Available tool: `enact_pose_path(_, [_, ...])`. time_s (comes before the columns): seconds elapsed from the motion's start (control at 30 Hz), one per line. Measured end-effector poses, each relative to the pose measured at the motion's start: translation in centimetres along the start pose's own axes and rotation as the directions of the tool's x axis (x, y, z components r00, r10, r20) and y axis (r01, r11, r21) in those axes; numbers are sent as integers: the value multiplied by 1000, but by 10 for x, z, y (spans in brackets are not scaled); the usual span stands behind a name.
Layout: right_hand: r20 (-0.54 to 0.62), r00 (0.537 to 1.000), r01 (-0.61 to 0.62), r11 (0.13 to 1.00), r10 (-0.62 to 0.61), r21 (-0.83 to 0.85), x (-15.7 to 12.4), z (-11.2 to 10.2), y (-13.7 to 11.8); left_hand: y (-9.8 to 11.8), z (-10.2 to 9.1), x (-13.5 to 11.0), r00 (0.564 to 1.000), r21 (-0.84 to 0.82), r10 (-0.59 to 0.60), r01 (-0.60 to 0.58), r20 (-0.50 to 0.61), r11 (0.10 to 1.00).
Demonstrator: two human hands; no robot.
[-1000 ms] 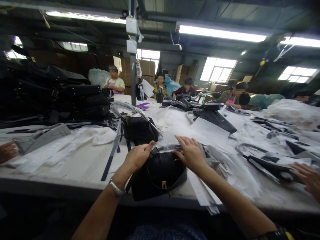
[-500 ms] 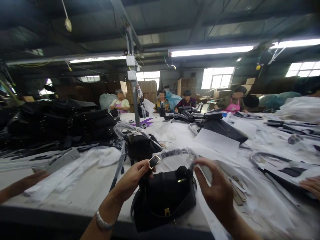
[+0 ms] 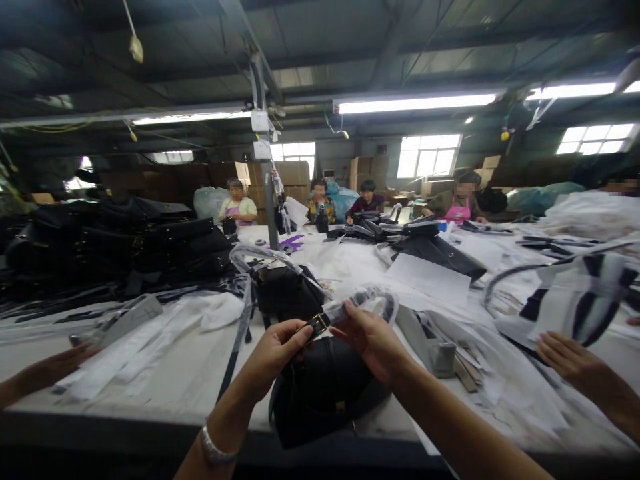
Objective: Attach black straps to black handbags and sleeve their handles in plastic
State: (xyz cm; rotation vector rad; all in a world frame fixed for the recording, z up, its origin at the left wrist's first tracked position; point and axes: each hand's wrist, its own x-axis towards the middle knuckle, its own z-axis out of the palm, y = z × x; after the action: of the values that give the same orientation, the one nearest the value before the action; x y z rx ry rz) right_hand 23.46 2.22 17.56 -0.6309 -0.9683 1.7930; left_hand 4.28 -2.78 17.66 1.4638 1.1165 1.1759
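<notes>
A black handbag (image 3: 320, 393) with a gold clasp sits at the table's near edge below my hands. My left hand (image 3: 280, 347) pinches the black strap end at a gold-rimmed buckle (image 3: 319, 325), just above the bag's top. Close by on the right, my right hand (image 3: 370, 337) has its thumb and fingers closed on the plastic-wrapped handle (image 3: 373, 295), which arches behind the bag. Part of the bag's right top is hidden by my right hand. Another black bag (image 3: 287, 290) with a wrapped handle stands right behind.
Black bags (image 3: 125, 247) are heaped at the left. A metal pole (image 3: 271, 207) rises beyond. A co-worker's hand (image 3: 570, 357) touches a partly wrapped bag (image 3: 585, 300) at right; another person's hand (image 3: 65, 363) lies at left. Several people sit across the table (image 3: 165, 387).
My right hand has moved left from the handle's right end to near the buckle. The buckle has turned slightly in my left hand. The co-worker at right has lifted a bag.
</notes>
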Motion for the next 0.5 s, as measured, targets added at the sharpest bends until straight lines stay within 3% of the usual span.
enact_pose_path(0.17, [-37,999,10,1000,-10,7,-13,3,-7,0,4,1,1000,46,-1,1,-1,999])
enact_pose_path(0.37, [-25,989,-146,988,145,-42,-18,-2,-7,-5,6,2,998,88,41,-36,-50,995])
enact_pose_path(0.5, [-50,987,-153,987,151,-37,-20,-7,-6,-5,4,2,998,97,47,-43,-46,994])
